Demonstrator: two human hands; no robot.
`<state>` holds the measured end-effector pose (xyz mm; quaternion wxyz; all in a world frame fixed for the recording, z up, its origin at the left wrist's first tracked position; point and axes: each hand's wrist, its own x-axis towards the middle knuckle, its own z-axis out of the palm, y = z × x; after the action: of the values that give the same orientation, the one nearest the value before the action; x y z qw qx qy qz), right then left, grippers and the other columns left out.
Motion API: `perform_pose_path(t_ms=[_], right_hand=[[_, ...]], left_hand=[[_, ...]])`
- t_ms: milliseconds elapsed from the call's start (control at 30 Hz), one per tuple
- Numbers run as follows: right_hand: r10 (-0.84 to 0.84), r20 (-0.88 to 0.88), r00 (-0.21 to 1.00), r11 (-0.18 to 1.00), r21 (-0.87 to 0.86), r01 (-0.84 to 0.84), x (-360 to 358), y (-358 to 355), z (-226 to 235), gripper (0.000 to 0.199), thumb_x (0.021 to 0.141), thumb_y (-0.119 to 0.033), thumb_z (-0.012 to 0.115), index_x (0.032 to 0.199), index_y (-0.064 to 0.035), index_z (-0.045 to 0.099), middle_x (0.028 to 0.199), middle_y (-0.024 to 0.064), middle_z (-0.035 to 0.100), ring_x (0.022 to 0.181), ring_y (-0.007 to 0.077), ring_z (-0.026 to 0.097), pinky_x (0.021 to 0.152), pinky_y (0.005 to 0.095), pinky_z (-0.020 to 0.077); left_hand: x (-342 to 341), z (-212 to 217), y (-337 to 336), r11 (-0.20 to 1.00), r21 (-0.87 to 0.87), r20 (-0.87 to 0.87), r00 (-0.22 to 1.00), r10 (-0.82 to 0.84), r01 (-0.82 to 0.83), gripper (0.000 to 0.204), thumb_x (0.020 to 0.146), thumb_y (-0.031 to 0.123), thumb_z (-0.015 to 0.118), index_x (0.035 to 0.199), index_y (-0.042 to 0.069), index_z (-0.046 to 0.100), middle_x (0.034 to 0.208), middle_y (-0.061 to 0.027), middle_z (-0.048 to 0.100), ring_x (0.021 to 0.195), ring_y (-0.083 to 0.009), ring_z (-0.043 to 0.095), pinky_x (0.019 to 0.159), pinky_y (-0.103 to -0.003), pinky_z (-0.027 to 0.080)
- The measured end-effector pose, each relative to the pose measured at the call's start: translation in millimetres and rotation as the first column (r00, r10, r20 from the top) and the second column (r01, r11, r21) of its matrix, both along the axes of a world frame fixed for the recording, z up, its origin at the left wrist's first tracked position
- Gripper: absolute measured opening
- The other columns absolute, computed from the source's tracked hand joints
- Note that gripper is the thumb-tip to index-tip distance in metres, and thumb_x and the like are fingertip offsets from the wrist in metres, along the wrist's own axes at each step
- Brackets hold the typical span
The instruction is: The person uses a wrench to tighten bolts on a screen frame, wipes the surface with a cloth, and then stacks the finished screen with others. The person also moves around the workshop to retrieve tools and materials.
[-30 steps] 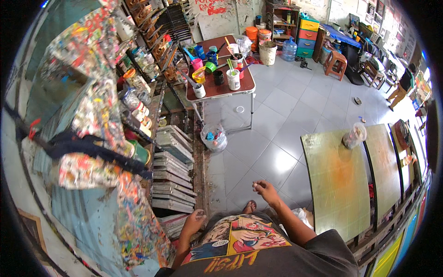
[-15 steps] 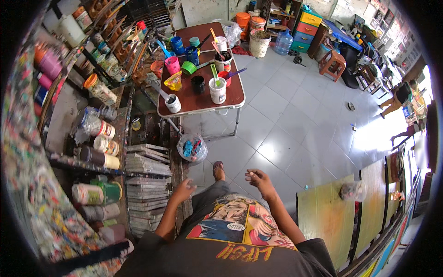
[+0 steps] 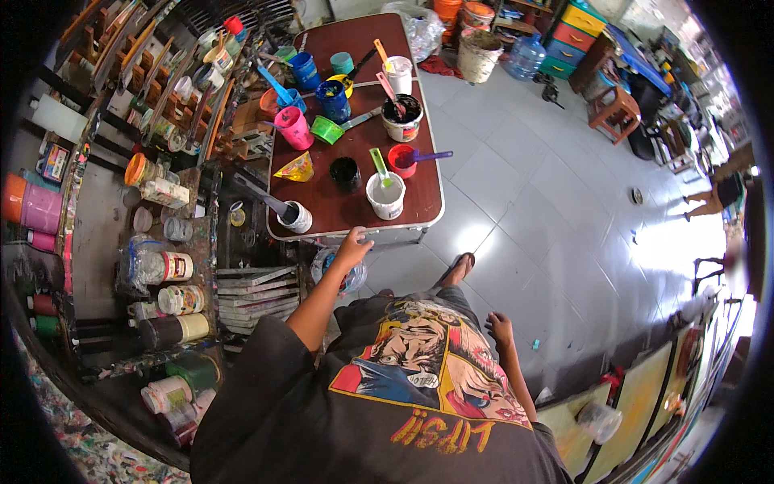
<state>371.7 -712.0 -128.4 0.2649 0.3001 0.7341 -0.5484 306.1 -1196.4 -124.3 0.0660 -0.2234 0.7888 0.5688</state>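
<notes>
My left hand [image 3: 352, 248] reaches to the near edge of a dark red folding table [image 3: 310, 183], its fingers stretched out with nothing in them. Closest to it on the table is a white tub [image 3: 294, 218] with a grey-bladed tool in it. A white bucket [image 3: 385, 198] holding a green-handled spatula [image 3: 380, 165] stands a little to the right, beside a black cup [image 3: 345, 173]. Lower right, my right hand [image 3: 499, 327] hangs over the floor, loosely bent, fingers apart and holding nothing visible.
Several colourful paint pots fill the table, including a pink cup [image 3: 293, 129]. A clear bag [image 3: 329, 270] hangs under its front edge. Shelves with jars [image 3: 181, 300] and stacked frames [image 3: 256, 292] line the left. Yellowish panels [image 3: 633, 403] stand lower right; a brown stool [image 3: 616, 115] is farther back.
I have stepped closer to the table, which now appears larger. My left hand has moved forward to its edge, and my right hand has dropped lower and outward to the right.
</notes>
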Motion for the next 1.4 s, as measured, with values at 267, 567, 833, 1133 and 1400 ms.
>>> perform_pose_path(t_ms=[267,567,833,1133,1400], right_hand=[[0.622,0.096,0.777,0.701,0.375,-0.607,-161.1,97.2,-27.5,0.036,0.083,-0.029,0.063,0.102,0.0021,0.064,0.086,0.0189,0.068,0.075,0.0195,0.066,0.067,0.0323,0.0513],[0.571,-0.098,0.815,0.783,0.365,-0.504,-335.5,107.8,18.5,0.035,0.087,-0.023,0.059,0.111,0.0021,0.059,0.089,0.0122,0.066,0.076,0.0183,0.064,0.064,0.028,0.048],[0.765,-0.01,0.644,0.606,0.35,-0.715,-286.0,63.4,41.6,0.037,0.084,-0.027,0.063,0.11,0.0,0.06,0.1,0.0194,0.066,0.095,0.0309,0.064,0.082,0.0381,0.0496],[0.745,0.087,0.662,0.604,0.334,-0.724,-233.2,70.9,30.6,0.039,0.082,-0.024,0.064,0.112,0.0009,0.059,0.1,0.0206,0.066,0.095,0.0318,0.064,0.081,0.0379,0.0495],[0.761,0.017,0.649,0.599,0.365,-0.713,-234.1,49.3,41.0,0.041,0.081,-0.027,0.065,0.112,-0.0003,0.059,0.099,0.0195,0.066,0.095,0.0301,0.064,0.081,0.0378,0.0502]], left_hand=[[-51.2,-18.0,-6.0,0.831,0.211,0.146,0.858,0.493,-0.514,0.047,0.079,0.013,0.067,0.121,0.001,0.049,0.105,-0.0154,0.062,0.087,-0.0196,0.06,0.07,-0.03,0.048],[-100.7,-42.7,-48.0,0.791,-0.245,-0.023,0.819,0.573,-0.56,0.068,0.071,0.018,0.078,0.126,-0.002,0.043,0.121,-0.0234,0.054,0.109,-0.032,0.056,0.089,-0.039,0.047],[-122.2,-56.7,-59.4,0.814,-0.126,-0.258,0.811,0.525,-0.567,0.067,0.063,0.019,0.083,0.116,-0.002,0.048,0.113,-0.0186,0.059,0.104,-0.0289,0.058,0.085,-0.039,0.047],[-142.9,-52.2,-73.6,0.857,-0.12,-0.259,0.849,0.46,-0.501,0.073,0.05,0.019,0.088,0.113,0.004,0.054,0.111,-0.0176,0.059,0.104,-0.0335,0.057,0.089,-0.041,0.046],[-139.9,-28.0,-73.7,0.768,-0.336,-0.332,0.832,0.445,-0.545,0.07,0.051,0.02,0.087,0.111,0.005,0.056,0.105,-0.0151,0.061,0.103,-0.0329,0.057,0.088,-0.042,0.046]])
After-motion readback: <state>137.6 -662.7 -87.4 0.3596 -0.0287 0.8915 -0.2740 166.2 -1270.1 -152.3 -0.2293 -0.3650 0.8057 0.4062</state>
